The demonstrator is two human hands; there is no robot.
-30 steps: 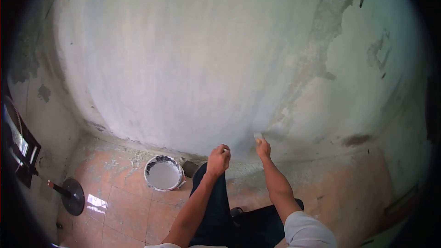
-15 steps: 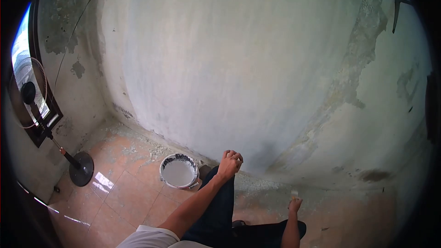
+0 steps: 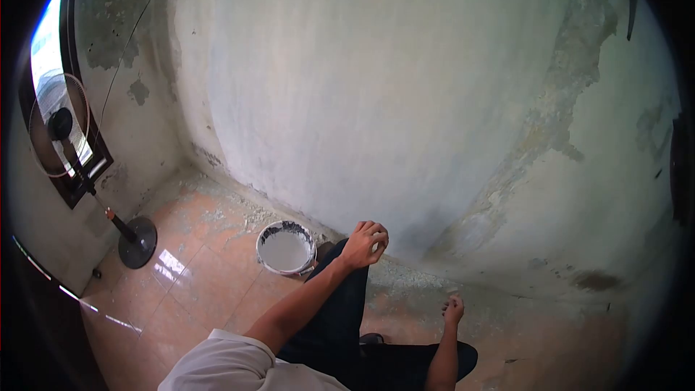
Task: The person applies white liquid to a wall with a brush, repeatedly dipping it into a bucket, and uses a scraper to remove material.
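My left hand (image 3: 364, 244) is over my raised knee in front of the wall (image 3: 347, 101), its fingers curled; whether anything is between them cannot be made out. Farther right and lower, my right hand (image 3: 453, 309) is closed on the handle of a small putty knife (image 3: 453, 292), whose pale blade points up toward the foot of the wall. A round bucket (image 3: 286, 247) of whitish paste, its rim smeared dark and white, stands on the floor to the left of my left hand.
A standing fan (image 3: 137, 242) is at the left by a dark-framed window (image 3: 70, 87). Plaster crumbs lie along the wall's foot on the tiled floor (image 3: 210, 286). A cable hangs down the left wall. Bare grey patches mark the right part of the wall.
The view has shifted, so the fan and bucket sit slightly higher and farther right. My right hand has moved a little left and up, and the tool's blade shows less clearly.
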